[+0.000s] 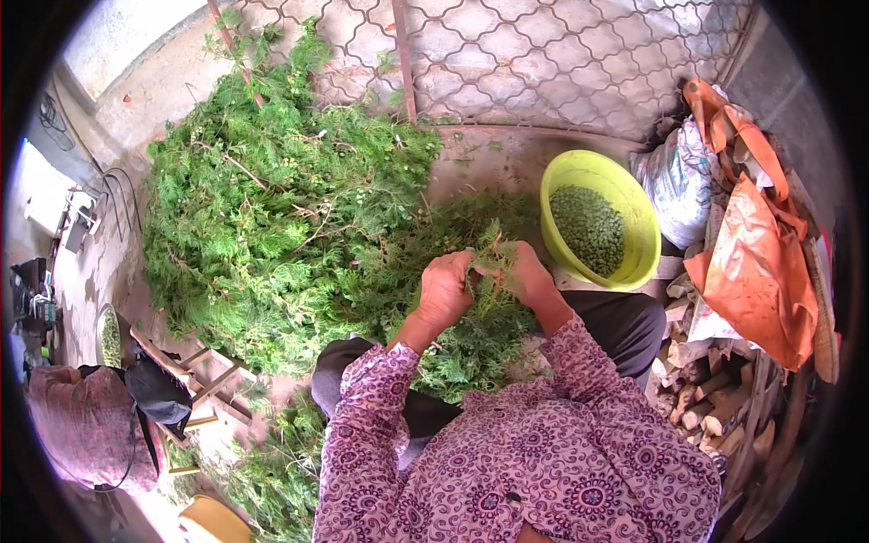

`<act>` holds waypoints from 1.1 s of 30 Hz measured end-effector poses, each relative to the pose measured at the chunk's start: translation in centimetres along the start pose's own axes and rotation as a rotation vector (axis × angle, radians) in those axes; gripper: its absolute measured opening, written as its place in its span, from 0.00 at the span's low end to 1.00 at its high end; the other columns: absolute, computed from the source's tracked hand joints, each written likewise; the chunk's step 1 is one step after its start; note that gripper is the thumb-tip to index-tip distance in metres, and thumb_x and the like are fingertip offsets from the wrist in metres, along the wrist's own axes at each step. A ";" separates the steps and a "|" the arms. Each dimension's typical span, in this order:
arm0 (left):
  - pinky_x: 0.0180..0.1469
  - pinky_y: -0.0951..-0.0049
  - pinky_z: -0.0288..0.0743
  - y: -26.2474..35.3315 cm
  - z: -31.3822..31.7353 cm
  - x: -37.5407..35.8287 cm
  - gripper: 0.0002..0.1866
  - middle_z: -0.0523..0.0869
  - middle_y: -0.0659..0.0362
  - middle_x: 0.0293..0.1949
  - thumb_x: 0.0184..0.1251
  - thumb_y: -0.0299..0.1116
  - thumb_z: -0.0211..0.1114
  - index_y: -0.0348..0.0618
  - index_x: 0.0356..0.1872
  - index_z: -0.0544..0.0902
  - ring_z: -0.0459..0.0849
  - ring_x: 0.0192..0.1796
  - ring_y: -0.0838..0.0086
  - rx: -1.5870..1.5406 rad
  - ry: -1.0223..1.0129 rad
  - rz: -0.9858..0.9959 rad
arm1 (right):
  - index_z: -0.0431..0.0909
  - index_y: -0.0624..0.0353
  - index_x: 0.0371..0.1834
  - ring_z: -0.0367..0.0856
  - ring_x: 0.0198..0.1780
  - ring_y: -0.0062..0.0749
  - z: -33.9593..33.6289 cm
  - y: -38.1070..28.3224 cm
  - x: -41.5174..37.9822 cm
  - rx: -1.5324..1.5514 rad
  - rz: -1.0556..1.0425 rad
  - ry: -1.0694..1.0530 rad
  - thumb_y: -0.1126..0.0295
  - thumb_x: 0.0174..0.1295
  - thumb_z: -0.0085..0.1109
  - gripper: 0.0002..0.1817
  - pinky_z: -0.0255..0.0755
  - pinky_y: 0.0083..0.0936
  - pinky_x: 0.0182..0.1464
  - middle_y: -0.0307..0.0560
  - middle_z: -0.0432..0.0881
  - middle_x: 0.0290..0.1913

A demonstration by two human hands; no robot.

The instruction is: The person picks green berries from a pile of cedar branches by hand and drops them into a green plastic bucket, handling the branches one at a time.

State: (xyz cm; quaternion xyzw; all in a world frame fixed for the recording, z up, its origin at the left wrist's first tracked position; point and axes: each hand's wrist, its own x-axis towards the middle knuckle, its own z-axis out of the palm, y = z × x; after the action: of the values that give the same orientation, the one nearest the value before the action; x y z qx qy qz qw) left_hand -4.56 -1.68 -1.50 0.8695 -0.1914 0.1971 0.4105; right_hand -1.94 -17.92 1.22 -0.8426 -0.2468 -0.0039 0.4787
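Concrete floor (475,176), mostly under a broad heap of cut green branches (272,217); metal lattice (534,63) along the far side, firewood (715,398) stacked at right beside orange sheeting (760,271) and a pale sack (677,185). Count: one lime-yellow basin (648,242) holding small green pieces (588,231), too many to number; one orange-yellow container (213,520), lower left; two hands. Leafy sprig (493,262) held up over the heap's near right edge, just left of the basin. Right hand (445,290) and left hand (528,274) nearly meet, forearms angled inward, knuckles upward, fingers curled. Both grips narrow, closed on the sprig; fingertips partly hidden by foliage.
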 end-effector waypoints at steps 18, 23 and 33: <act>0.37 0.78 0.69 -0.7 -1.4 0.6 0.15 0.79 0.66 0.33 0.58 0.36 0.63 0.38 0.43 0.75 0.72 0.34 0.82 -0.823 0.061 -0.478 | 0.70 0.60 0.40 0.71 0.23 0.17 -0.7 -1.3 -1.5 0.934 0.548 -0.207 0.66 0.58 0.54 0.11 0.62 0.12 0.20 0.40 0.75 0.30; 0.40 0.82 0.71 -1.6 -0.2 -0.1 0.12 0.79 0.66 0.33 0.59 0.30 0.61 0.39 0.42 0.75 0.75 0.34 0.84 -0.929 0.019 -0.400 | 0.72 0.63 0.36 0.69 0.24 0.13 2.1 -1.4 -0.9 0.263 0.239 -0.128 0.66 0.52 0.62 0.14 0.63 0.13 0.25 0.35 0.74 0.25; 0.36 0.81 0.70 -0.5 -1.1 0.2 0.11 0.79 0.66 0.31 0.56 0.22 0.59 0.38 0.42 0.76 0.74 0.33 0.85 -0.718 0.041 -0.535 | 0.74 0.64 0.25 0.65 0.21 0.14 1.6 -4.3 -1.6 0.162 0.145 -0.205 0.67 0.51 0.61 0.10 0.60 0.17 0.23 0.36 0.72 0.19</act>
State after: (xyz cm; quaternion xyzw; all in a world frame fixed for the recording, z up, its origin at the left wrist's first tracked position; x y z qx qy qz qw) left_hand -4.33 -0.53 -1.08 0.6867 -0.0079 0.0225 0.7266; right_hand -5.54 -15.52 3.47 -0.8126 -0.2324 0.1365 0.5167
